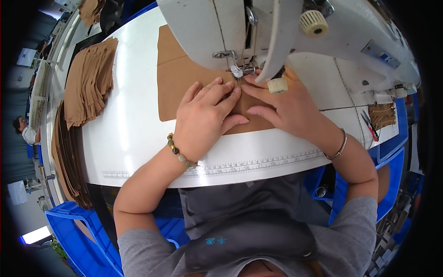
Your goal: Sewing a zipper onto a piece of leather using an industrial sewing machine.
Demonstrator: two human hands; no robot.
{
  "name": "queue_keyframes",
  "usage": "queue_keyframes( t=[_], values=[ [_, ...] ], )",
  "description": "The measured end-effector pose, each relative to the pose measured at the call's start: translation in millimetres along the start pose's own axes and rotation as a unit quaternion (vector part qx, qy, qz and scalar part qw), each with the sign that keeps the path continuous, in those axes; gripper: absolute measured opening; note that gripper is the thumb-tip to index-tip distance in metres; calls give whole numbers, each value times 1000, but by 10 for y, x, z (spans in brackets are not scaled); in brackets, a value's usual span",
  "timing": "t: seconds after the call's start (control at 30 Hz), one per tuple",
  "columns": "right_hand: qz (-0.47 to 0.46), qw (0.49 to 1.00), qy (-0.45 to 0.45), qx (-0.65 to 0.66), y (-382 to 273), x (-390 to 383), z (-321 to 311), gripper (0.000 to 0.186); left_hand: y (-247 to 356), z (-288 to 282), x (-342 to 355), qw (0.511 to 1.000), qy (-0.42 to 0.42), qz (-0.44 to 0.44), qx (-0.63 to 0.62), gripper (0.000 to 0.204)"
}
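A brown fabric panel (175, 87) lies on the white table (115, 147) beneath the sewing machine (194, 23). My left hand (203, 115) rests palm down on the fabric, left of the presser foot (244, 70), fingers stretched and slightly curved, thumb pointing right. My right hand (290, 111) lies to the right, fingers extended toward the needle and thumb apart, pressing on the same fabric; some fingertips are hidden behind the machine's parts. Both hands are open, with fingertips close to the needle area.
Stacked brown pieces (90, 81) lie at the left, with more hanging below. Red-handled scissors (371, 129) and small brown pieces (382, 115) lie right. A printed ruler (230, 166) runs along the front edge. Blue bins (69, 226) stand below. A co-worker (28, 134) sits at far left.
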State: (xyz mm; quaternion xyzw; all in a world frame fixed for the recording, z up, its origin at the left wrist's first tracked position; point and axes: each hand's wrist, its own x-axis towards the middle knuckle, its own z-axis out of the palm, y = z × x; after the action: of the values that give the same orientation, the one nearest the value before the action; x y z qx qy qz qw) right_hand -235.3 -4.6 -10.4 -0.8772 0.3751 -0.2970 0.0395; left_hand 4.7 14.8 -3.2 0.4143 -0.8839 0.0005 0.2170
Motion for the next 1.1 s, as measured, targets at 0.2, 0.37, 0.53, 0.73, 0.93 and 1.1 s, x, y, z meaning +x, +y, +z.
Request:
queue_keyframes(
  t=[0.2, 0.37, 0.53, 0.73, 0.93, 1.1],
  values=[
    [-21, 999, -9, -47, -50, 1, 57, 37, -31, 13, 46, 1000, 3, 2, -1, 57],
    [-13, 999, -21, -48, -27, 1, 63, 37, -53, 35, 57, 1000, 8, -2, -16, 55],
    [-18, 999, -9, -48, -14, 16, 82, 36, -69, 50, 60, 1000, 10, 0, -9, 55],
    [-24, 998, 5, -54, 19, 22, 95, 37, -74, 56, 63, 1000, 5, 0, 7, 54],
    [-24, 998, -1, -53, 16, 38, 81, 39, -75, 56, 68, 1000, 2, 1, 12, 54],
    [-25, 998, 0, -51, 11, 47, 63, 40, -72, 58, 76, 1000, 14, 3, 7, 54]
  ],
)
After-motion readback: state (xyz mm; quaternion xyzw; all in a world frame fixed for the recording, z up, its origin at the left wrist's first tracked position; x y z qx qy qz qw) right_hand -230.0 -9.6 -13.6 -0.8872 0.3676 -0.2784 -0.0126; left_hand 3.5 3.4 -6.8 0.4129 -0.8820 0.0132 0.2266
